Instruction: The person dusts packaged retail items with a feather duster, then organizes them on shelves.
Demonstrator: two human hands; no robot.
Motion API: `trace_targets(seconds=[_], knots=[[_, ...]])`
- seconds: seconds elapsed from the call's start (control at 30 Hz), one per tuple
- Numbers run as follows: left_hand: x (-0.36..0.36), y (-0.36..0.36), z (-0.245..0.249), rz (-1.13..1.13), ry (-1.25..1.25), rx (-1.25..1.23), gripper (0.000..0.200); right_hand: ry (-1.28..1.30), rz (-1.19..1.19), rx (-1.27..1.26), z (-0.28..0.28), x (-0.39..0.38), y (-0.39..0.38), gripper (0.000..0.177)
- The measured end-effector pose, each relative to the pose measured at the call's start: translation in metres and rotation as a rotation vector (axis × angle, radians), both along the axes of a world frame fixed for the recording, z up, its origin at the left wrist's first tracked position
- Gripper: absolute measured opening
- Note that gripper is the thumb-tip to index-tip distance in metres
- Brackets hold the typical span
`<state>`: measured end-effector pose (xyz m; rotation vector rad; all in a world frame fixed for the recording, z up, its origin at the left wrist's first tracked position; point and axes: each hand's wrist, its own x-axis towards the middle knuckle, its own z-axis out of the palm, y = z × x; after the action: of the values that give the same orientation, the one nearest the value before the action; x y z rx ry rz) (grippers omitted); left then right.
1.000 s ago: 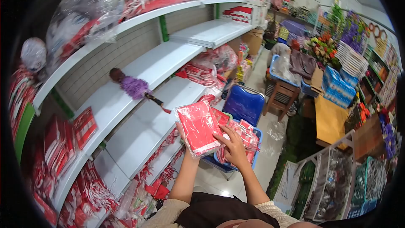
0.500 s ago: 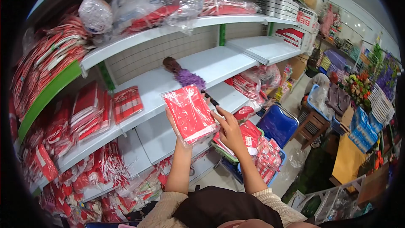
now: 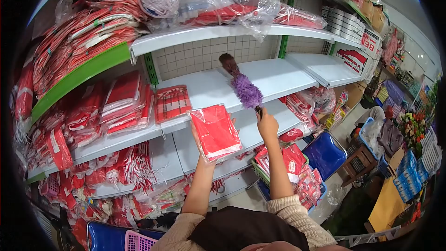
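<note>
My left hand [image 3: 198, 142] supports a red packet [image 3: 216, 130] in clear plastic wrap from underneath, its fingertips showing at the packet's right edge. In my right hand [image 3: 268, 126] is the black handle of a feather duster [image 3: 247, 92], fingers wrapped round it. The duster has purple feathers and a brown tip, which points up and left over the middle shelf [image 3: 274, 75]. To the left of the held packet, another flat red packet [image 3: 172, 102] lies on that shelf, beside a stack of red packets [image 3: 124, 102].
Overhead, the upper shelf [image 3: 204, 37] carries bulky plastic-wrapped bundles. Below my right forearm stand a green basket [image 3: 261, 171] and a blue-rimmed basket of red packets [image 3: 310, 187]. A blue chair [image 3: 325, 155] is at right, and a pink basket [image 3: 139, 241] at lower left.
My right hand has left the packet's side and closed on the duster's handle. The duster now sits higher and more upright in view. The camera view has shifted left.
</note>
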<state>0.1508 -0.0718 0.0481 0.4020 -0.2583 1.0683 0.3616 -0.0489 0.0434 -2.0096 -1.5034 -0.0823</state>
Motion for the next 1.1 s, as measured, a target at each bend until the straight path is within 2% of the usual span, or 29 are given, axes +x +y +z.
trace_targets(seconds=[0.07,0.2,0.23,0.27,0.37,0.43,0.5,0.6,0.73,0.87,0.97,1.03,1.07,1.1], knots=[[-0.005,0.001,-0.005,-0.02,0.022,-0.009,0.087,0.074,-0.066,-0.001,-0.023,-0.012,-0.011,0.035],[-0.008,0.0,-0.011,-0.015,0.019,0.013,0.087,0.327,0.024,0.027,-0.093,-0.012,-0.032,0.03],[-0.009,-0.002,-0.008,-0.011,0.025,0.021,0.086,0.43,0.076,0.071,-0.116,-0.008,-0.035,0.032],[-0.01,-0.001,-0.006,-0.004,0.03,0.031,0.086,0.539,0.073,0.074,-0.171,0.007,-0.018,0.034],[-0.012,0.008,-0.011,-0.039,0.002,0.009,0.092,1.198,0.188,0.023,-0.175,0.01,-0.042,0.024],[-0.014,0.009,-0.009,-0.052,-0.005,0.011,0.092,1.321,0.104,0.189,-0.166,0.004,-0.063,0.013],[-0.017,0.01,-0.009,-0.05,-0.014,0.013,0.091,1.263,0.047,0.218,-0.177,0.009,-0.069,0.017],[-0.021,0.015,-0.013,-0.049,-0.031,0.028,0.09,0.839,-0.116,0.24,-0.195,0.018,-0.075,0.027],[-0.035,0.027,-0.009,-0.018,0.008,0.084,0.082,0.41,-0.146,0.274,-0.159,0.003,-0.108,0.031],[-0.043,0.044,-0.017,0.096,-0.019,-0.014,0.074,0.111,0.154,0.266,-0.138,0.005,-0.135,0.042],[-0.044,0.037,-0.004,0.144,-0.03,-0.009,0.073,-0.041,0.2,0.176,-0.131,0.005,-0.139,0.046],[-0.046,0.028,-0.002,0.177,-0.036,-0.02,0.072,0.029,0.073,0.13,-0.15,0.008,-0.129,0.04],[-0.057,0.028,-0.002,0.04,-0.042,0.075,0.072,0.042,0.025,0.125,-0.157,0.009,-0.121,0.038],[-0.057,0.022,-0.004,0.069,0.063,0.097,0.073,0.054,-0.025,0.126,-0.161,0.013,-0.115,0.036]])
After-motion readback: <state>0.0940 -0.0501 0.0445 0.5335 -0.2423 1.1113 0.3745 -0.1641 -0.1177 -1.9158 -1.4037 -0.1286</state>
